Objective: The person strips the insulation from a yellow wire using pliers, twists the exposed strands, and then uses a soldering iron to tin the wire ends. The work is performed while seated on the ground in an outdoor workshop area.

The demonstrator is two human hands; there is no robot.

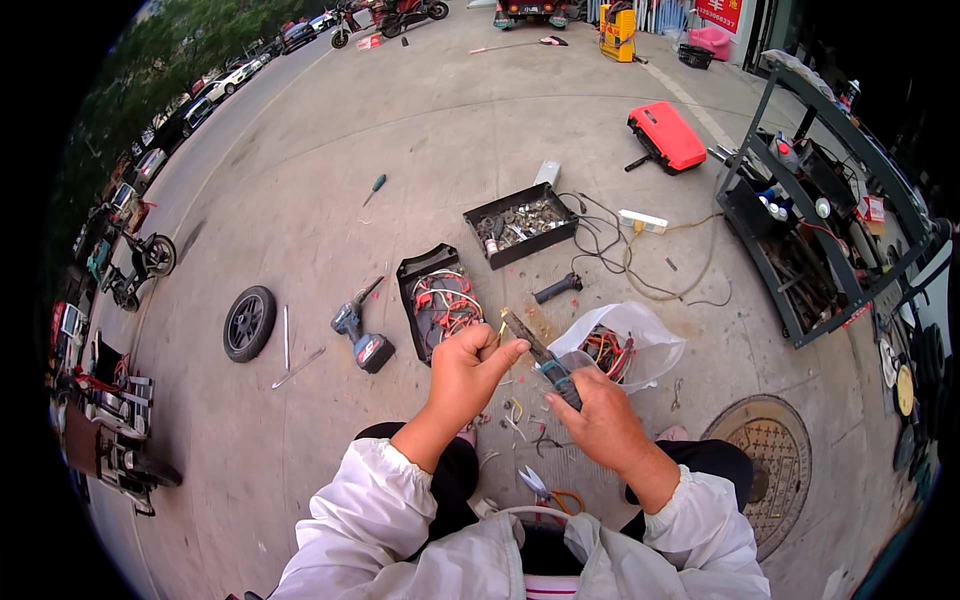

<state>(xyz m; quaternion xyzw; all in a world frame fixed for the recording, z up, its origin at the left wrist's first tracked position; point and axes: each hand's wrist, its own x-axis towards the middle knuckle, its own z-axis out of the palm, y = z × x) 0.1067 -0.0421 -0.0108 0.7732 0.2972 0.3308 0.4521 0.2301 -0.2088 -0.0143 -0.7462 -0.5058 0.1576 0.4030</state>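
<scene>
In front of me my right hand (603, 418) is closed around the dark, teal-banded handle of a worn long tool (528, 340); its brownish end points up and to the left, and its exact kind is unclear. Close to that end, my left hand (468, 362) pinches a thin yellow wire (501, 332), partly hidden by the fingers. A white plastic bag (655, 352) with coloured wires lies just beyond my right hand. Left of it, beyond my left hand, sits a black tray (408, 290) of red and white wires. Pliers (535, 483) with orange handles lie below my hands.
A cordless drill (362, 335), wheel (248, 324) and screwdriver (375, 189) lie to the left. Ahead are a parts tray (520, 248), a black grip (558, 289), cables, a power strip (642, 221) and a red case (668, 136). A tool cart (768, 265) stands right, near a manhole cover (762, 470).
</scene>
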